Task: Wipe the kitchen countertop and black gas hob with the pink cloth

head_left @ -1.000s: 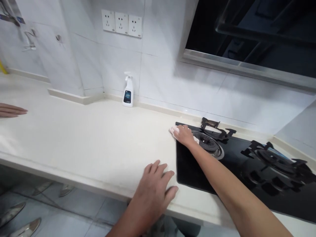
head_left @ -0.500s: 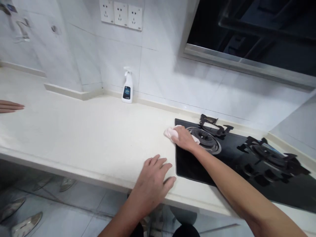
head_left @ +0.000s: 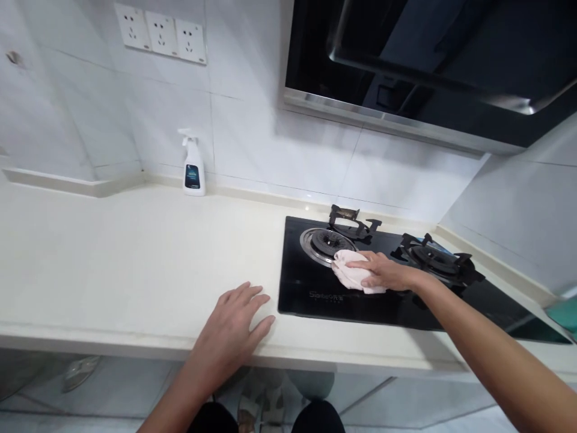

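A pale pink cloth (head_left: pixel 349 272) is bunched under the fingers of my right hand (head_left: pixel 381 270), pressed on the black glass gas hob (head_left: pixel 302 294). The cloth touches the front right of the left burner's metal ring (head_left: pixel 309 246). My left hand (head_left: pixel 234 319) lies on the white countertop (head_left: pixel 135 264) near its front edge, left of the hob, fingers spread and holding nothing. Behind the left burner, a black pan support (head_left: pixel 351 224) sits off to the back of the ring. The right burner (head_left: pixel 435 260) has its support around it.
A white spray bottle (head_left: pixel 193 171) stands against the tiled wall. Above the hob hangs a dark range hood (head_left: pixel 406 72). Wall sockets (head_left: pixel 161 33) are at upper left, and a green object (head_left: pixel 563 317) shows at the right edge.
My right hand has moved the cloth rightward, from the hob's left edge to beside the burner ring. The view has shifted right; another person's hand at the far left is out of sight.
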Demonstrator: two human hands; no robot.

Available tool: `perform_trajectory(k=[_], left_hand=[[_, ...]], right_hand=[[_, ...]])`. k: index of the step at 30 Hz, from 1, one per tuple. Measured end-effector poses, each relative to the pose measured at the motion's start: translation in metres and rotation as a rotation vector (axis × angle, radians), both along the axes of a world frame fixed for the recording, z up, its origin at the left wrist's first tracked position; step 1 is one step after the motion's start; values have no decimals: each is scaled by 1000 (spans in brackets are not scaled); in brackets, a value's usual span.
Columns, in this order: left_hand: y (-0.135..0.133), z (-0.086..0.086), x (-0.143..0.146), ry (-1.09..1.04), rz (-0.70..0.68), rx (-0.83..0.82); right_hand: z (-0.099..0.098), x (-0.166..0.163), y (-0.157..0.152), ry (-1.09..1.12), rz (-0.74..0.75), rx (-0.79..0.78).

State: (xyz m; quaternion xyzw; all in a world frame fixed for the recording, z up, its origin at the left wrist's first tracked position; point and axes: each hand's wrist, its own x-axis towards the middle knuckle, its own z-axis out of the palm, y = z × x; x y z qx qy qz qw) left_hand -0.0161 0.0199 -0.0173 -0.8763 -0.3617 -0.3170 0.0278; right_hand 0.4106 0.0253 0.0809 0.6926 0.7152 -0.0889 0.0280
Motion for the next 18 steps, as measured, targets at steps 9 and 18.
perform_trajectory(k=[9, 18], left_hand=[[9, -1, -2, 9, -4, -18], [9, 1, 0, 0, 11, -27]], right_hand=[[-4, 97, 28, -38, -351, 18], [-1, 101, 17, -31, -486, 21]])
